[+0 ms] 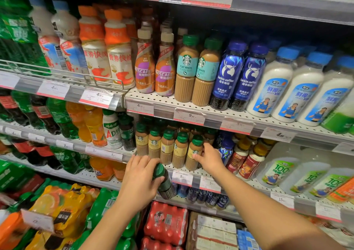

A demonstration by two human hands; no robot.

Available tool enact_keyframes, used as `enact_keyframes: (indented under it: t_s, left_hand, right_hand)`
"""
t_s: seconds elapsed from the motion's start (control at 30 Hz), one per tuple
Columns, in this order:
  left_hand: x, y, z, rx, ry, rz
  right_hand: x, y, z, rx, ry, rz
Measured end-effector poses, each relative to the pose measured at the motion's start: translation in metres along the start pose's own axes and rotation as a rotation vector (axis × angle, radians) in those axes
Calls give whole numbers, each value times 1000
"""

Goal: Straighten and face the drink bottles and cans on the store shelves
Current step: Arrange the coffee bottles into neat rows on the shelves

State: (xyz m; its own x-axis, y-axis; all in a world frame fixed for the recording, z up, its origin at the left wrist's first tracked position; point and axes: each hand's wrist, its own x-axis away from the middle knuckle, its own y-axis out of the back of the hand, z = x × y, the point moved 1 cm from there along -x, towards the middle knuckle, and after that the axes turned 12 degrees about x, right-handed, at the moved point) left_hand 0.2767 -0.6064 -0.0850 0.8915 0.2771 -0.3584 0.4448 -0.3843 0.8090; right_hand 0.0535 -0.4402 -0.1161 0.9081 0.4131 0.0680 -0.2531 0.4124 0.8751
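Nearest, the left hand (140,179) holds a dark green-capped coffee bottle (162,180) off the shelf, tilted, its label unreadable. Just beyond, the right hand (207,158) grips the rightmost yellow-label Starbucks bottle (193,154) in the front row. Best to turn that one label-forward and upright first, then seat the held bottle squarely, flush with the shelf edge (182,175).

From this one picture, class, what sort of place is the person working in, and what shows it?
Most likely a shop's drinks aisle. Price tags run along the shelf edges, identical bottles stand in rows, and shrink-wrapped multipacks sit lowest.
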Motion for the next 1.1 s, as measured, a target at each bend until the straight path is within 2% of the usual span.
enact_keyframes:
  t_s: [0.37,0.5,0.57,0.7,0.77,0.97,1.1]
  left_hand:
    - [-5,7,-14,12,-18,24]
    - [-10,11,-21,7,-38,15]
    - [-15,14,-27,8,-53,17]
    - [-33,19,-49,39,-119,6]
    - [-46,22,-64,69,-153,7]
    - [-75,44,-121,110,-309,18]
    - [-94,60,-158,85,-440,-2]
  right_hand:
    - [6,8,-1,-52,-21,117]
    - [46,30,8,-159,4,11]
    - [67,40,10,-151,79,-20]
    - [104,62,17,-220,290,235]
    - [114,72,18,-208,346,287]
    - [125,115,18,-176,367,39]
    - [135,154,14,-143,402,-61]
